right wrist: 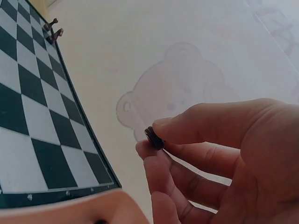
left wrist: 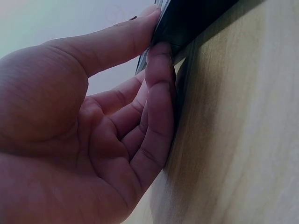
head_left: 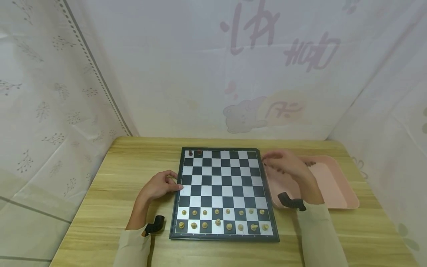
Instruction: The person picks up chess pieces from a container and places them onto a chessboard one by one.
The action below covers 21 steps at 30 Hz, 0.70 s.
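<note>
Head view: left hand [head_left: 159, 186] rests at the chessboard [head_left: 224, 193] edge; right hand [head_left: 286, 165] hovers over the pink tray [head_left: 337, 185]. Left wrist: thumb and fingers [left wrist: 159, 93] pinch the board's rim. Right wrist: fingertips [right wrist: 154, 151] pinch a dark chess piece [right wrist: 153, 138].

Wooden table [head_left: 110, 178] (printed white curtains [head_left: 166, 74])

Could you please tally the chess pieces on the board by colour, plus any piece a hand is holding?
Light pieces on the chessboard, near two rows: 16
Dark pieces on the board's far left corner: 2
Dark piece pinched in the right hand: 1
Total: 19
</note>
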### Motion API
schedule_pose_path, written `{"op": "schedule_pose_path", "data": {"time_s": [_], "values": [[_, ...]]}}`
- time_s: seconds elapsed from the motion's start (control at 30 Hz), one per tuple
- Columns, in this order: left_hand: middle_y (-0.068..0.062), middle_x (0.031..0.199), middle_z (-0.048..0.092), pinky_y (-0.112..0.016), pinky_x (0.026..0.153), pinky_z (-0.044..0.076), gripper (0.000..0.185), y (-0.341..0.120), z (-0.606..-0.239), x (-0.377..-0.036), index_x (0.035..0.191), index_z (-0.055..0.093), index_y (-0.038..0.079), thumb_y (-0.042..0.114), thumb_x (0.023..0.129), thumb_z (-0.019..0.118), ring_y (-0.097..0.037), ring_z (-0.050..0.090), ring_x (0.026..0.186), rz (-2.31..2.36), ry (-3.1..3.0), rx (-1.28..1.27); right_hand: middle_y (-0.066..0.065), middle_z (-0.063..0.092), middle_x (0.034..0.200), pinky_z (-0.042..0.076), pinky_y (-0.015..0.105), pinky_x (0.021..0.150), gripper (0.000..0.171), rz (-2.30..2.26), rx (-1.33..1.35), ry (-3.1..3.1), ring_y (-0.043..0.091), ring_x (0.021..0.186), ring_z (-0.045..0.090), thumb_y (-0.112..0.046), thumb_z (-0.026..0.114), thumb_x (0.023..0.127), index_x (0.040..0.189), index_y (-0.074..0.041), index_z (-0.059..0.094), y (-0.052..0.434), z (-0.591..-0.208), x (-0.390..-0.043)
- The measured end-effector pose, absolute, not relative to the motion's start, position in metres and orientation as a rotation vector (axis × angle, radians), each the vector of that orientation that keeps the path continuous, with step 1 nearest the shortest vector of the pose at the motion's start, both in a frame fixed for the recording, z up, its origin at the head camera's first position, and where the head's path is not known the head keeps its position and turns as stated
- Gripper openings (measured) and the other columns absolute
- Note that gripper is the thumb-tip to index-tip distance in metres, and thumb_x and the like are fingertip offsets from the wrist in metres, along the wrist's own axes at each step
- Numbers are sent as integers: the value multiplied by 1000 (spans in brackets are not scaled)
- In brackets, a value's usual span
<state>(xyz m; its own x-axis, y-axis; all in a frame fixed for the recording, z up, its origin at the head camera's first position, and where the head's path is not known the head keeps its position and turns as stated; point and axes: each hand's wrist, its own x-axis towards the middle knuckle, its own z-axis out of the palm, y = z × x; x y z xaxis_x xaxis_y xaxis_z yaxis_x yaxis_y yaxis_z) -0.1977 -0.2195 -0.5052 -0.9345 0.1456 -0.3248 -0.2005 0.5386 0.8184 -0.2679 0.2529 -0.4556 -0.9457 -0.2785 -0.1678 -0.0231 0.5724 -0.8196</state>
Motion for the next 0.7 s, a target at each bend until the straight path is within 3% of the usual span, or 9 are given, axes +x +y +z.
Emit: {"op": "schedule_pose_path", "data": {"time_s": [0.2,0.27,0.37,0.5,0.6,0.7], "values": [[-6,85,75,-39,82,45,45,-221,-509,-199,128,68,-2,18,94,89,-25,64,85,1349,2421,-63,21,73,118,47,42,49,32,-1275,-357,2550,40,66,59,-21,74,107,134,-5,75,240,-451,-278],[-6,86,74,-39,81,45,45,-221,-510,-200,128,68,-2,18,94,89,-26,64,85,1348,2422,-66,21,73,117,45,42,46,30,-1270,-391,2563,44,64,57,-22,74,107,133,-6,75,235,-452,-283],[-7,86,73,-39,80,45,44,-221,-511,-200,128,69,-1,18,94,89,-26,63,84,1347,2426,-79,17,74,122,53,46,53,29,-1255,-444,2595,45,77,64,-24,73,108,132,-8,77,226,-452,-290],[-8,86,72,-39,80,45,44,-221,-510,-201,127,69,0,19,94,89,-26,62,85,1343,2434,-85,9,76,126,59,50,78,28,-1186,-543,2664,35,106,70,-26,74,107,130,-10,78,212,-452,-301],[-7,86,72,-39,80,45,46,-220,-509,-200,128,69,-1,20,93,90,-26,62,85,1344,2440,-64,5,77,125,57,51,89,25,-1163,-610,2670,30,112,71,-24,76,107,127,-10,79,200,-451,-307],[-7,86,72,-38,79,46,47,-221,-508,-201,128,68,-2,21,93,90,-25,62,84,1341,2446,-35,3,77,122,56,51,92,22,-1187,-667,2629,28,109,72,-20,78,105,124,-10,81,187,-452,-313]]}}
